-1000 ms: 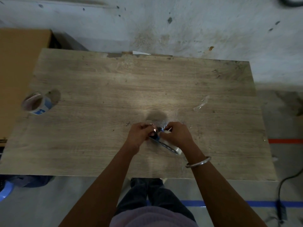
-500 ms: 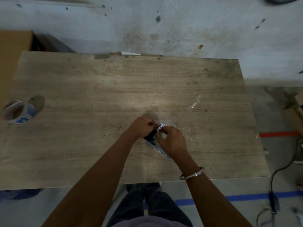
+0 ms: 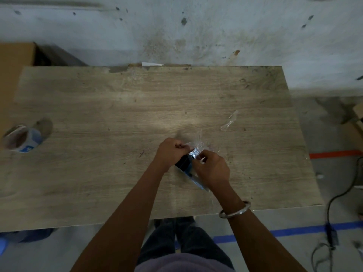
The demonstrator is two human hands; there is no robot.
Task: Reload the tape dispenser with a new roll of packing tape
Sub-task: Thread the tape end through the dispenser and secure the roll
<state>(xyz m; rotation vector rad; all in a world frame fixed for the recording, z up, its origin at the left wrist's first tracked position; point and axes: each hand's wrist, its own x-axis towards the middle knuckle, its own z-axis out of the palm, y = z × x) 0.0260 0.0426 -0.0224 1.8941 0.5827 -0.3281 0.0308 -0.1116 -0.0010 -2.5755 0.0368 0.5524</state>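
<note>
Both hands grip the tape dispenser point(image 3: 186, 167) on the worktop point(image 3: 117, 114): left hand point(image 3: 172, 152) and right hand point(image 3: 213, 169) pinch clear tape point(image 3: 197, 151). Keep it taut, feeding straight, unwrinkled.

Right hand point(image 3: 213, 170) now closer in over tape dispenser point(image 3: 185, 165), nearly touching left hand point(image 3: 170, 153); clear tape point(image 3: 197, 149) bunches up between them.

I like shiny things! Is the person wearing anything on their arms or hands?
Yes. A plain silver bangle circles the right wrist. Both forearms are bare, with no sleeves showing, and no gloves or rings are visible on the left hand or right hand.
</note>
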